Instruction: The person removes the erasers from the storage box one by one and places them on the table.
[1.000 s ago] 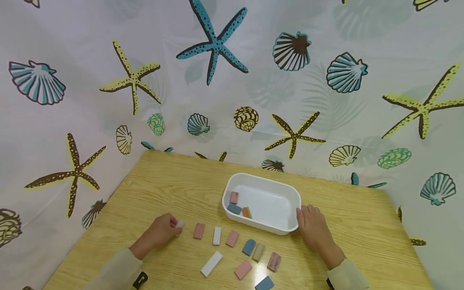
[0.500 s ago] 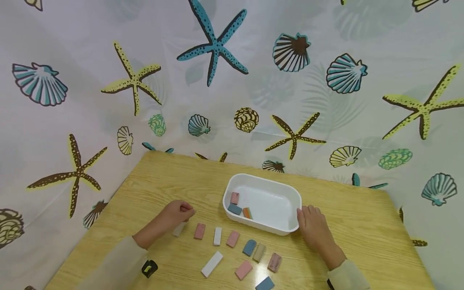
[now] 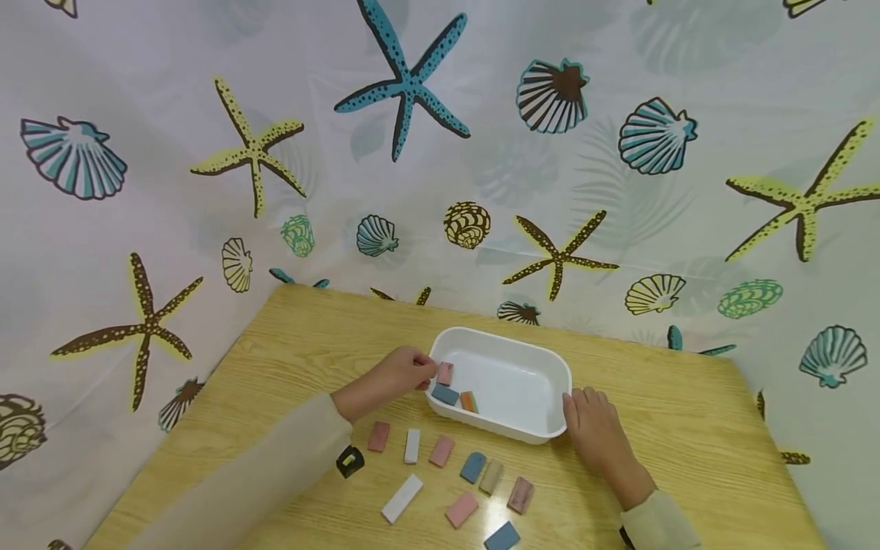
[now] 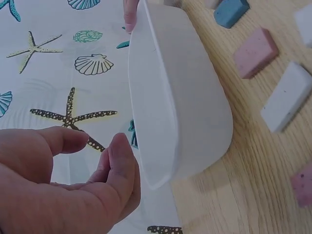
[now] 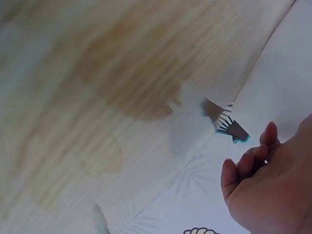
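My left hand (image 3: 409, 368) is at the left end of a white plastic tub (image 3: 522, 344). In the left wrist view, the left hand (image 4: 80, 207) has a gap between thumb and fingers, with nothing seen in it. Inside the tub lie a pink eraser (image 3: 445, 373), a blue eraser (image 3: 445, 394) and a striped orange-green eraser (image 3: 469, 402). At the tub's right end my right hand (image 3: 596, 428) rests with its thumb against the rim. Its fingers look loosely bent in the right wrist view.
Several erasers lie on the wooden table (image 3: 687, 443) in front of the tub: a white one (image 3: 402, 499), pink ones such as this pink eraser (image 3: 461, 509), blue and beige ones. A cloth (image 3: 440, 176) printed with starfish and shells hangs behind.
My left hand has let go of a whitish eraser on the table and moved up and right to the tub. The sleeve now covers that eraser's spot. My right hand has stayed put.
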`<move>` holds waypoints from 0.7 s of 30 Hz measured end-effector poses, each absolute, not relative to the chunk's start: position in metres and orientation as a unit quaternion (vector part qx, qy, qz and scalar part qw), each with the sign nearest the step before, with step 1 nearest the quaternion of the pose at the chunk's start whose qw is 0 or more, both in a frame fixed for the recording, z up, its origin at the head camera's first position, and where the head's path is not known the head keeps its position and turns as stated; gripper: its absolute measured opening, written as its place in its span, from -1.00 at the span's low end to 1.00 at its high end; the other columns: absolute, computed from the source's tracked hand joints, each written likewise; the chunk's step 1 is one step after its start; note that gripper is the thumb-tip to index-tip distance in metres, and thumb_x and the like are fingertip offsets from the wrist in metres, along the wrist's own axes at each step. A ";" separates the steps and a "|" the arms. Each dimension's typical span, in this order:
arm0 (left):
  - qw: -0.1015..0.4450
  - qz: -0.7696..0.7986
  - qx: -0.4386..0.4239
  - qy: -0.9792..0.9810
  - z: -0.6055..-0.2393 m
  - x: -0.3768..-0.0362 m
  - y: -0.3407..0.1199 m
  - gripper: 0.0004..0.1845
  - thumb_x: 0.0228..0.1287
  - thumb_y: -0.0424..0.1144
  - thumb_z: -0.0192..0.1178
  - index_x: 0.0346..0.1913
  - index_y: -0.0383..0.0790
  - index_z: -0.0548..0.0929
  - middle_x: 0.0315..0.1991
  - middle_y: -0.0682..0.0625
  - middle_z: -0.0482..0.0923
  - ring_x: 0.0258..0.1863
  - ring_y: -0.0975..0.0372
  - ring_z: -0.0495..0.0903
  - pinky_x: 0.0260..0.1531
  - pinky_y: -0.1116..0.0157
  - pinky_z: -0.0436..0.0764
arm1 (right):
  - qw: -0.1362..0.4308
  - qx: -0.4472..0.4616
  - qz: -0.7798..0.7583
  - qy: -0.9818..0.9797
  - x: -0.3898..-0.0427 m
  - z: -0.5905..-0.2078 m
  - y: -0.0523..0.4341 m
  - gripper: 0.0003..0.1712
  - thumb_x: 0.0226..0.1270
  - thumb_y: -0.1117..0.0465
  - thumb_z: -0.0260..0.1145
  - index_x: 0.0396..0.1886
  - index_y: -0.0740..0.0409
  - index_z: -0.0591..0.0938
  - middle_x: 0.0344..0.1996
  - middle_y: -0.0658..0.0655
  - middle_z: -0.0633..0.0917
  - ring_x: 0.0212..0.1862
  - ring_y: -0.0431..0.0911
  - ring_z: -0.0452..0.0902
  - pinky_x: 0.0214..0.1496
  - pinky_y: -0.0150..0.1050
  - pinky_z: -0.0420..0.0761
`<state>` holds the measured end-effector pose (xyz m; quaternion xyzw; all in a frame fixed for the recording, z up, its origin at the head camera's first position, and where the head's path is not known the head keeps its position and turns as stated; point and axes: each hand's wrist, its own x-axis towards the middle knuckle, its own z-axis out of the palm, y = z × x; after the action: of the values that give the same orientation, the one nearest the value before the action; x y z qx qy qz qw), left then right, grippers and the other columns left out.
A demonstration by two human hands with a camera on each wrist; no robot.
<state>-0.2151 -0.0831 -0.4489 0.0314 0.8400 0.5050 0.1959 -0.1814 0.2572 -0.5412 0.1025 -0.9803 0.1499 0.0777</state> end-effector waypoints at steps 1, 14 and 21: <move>0.201 0.504 0.031 0.839 -0.448 -0.218 -0.078 -0.76 0.34 -0.25 0.05 -0.15 -0.39 0.59 -0.29 -0.12 0.56 -0.31 0.19 0.58 -0.23 0.27 0.57 | 0.076 0.102 0.151 -0.980 -0.182 -0.541 0.257 -0.51 0.52 -0.05 -0.31 -0.22 0.20 0.43 -0.42 0.07 0.36 -0.34 -0.02 0.19 -0.35 -0.19 0.19; 0.253 0.414 0.056 0.872 -0.462 -0.235 -0.037 -0.52 0.32 -0.19 0.03 -0.81 -0.17 0.40 -0.82 0.05 0.27 -0.74 0.27 0.19 -0.53 0.34 0.32 | 0.077 0.102 0.149 -0.981 -0.183 -0.544 0.259 -0.54 0.52 -0.03 -0.27 -0.24 0.19 0.43 -0.42 0.08 0.36 -0.33 -0.01 0.21 -0.34 -0.17 0.21; 0.265 0.370 0.051 0.889 -0.465 -0.239 -0.023 -0.66 0.28 -0.19 0.07 -0.17 -0.49 0.53 -0.61 -0.08 0.45 -0.63 0.22 0.36 -0.42 0.34 0.39 | 0.075 0.100 0.148 -0.981 -0.182 -0.543 0.259 -0.51 0.52 -0.05 -0.31 -0.25 0.19 0.43 -0.43 0.07 0.36 -0.34 -0.01 0.21 -0.35 -0.17 0.21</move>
<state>-0.2390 -0.0234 -0.4653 0.0513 0.8888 0.3701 0.2654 -0.1825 0.2588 -0.5430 0.1004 -0.9810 0.1484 0.0745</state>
